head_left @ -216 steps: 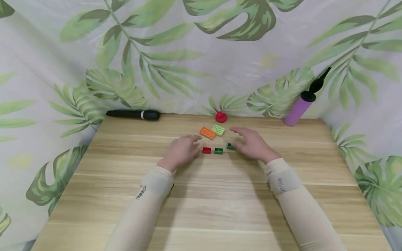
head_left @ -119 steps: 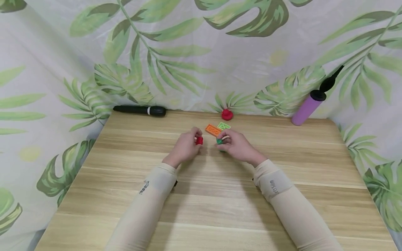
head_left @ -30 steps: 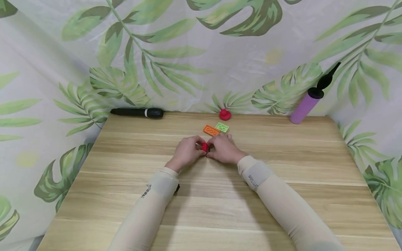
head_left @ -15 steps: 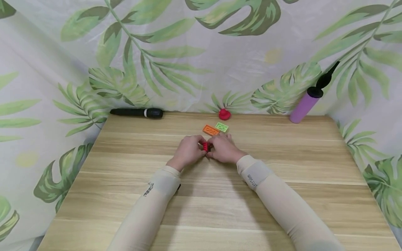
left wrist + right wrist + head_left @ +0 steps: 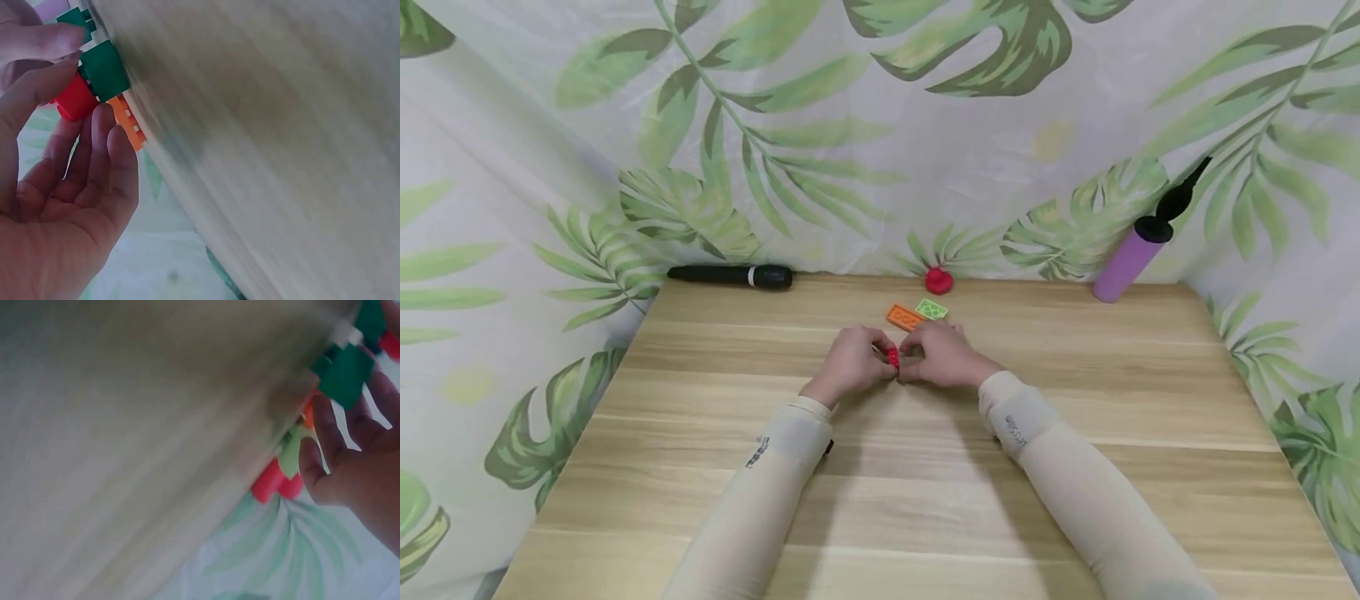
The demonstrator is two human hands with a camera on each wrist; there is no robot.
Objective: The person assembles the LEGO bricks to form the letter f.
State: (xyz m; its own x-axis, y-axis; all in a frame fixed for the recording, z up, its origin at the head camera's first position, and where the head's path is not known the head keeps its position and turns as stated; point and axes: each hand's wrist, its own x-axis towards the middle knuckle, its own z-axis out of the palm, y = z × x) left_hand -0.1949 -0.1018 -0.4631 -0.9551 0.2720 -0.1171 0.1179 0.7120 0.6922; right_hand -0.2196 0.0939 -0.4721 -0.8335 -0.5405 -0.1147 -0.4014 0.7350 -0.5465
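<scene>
My left hand (image 5: 852, 361) pinches a red building brick (image 5: 78, 99). A green building brick (image 5: 105, 70) is joined to the red one's studs and faces right in the head view. My right hand (image 5: 943, 354) meets it there, its curled thumb and index finger at the green brick's ends. A second green brick (image 5: 345, 376) lies studs down on the table below my right hand, which hides it in the head view. Just beyond the hands are an orange brick (image 5: 904, 317) and a lime green brick (image 5: 932, 309), both with their hollow undersides up.
A small red rounded object (image 5: 938, 281) sits at the table's back edge. A black stick-like object with a white band (image 5: 730, 276) lies at back left. A purple balloon pump with a black nozzle (image 5: 1126, 262) leans at back right. Leaf-patterned cloth (image 5: 820, 133) borders the wooden table (image 5: 910, 500).
The red brick and two green bricks stood in a row. My left hand took the red one and my right hand a green one, then both came together. Lately the right hand shifts slightly right.
</scene>
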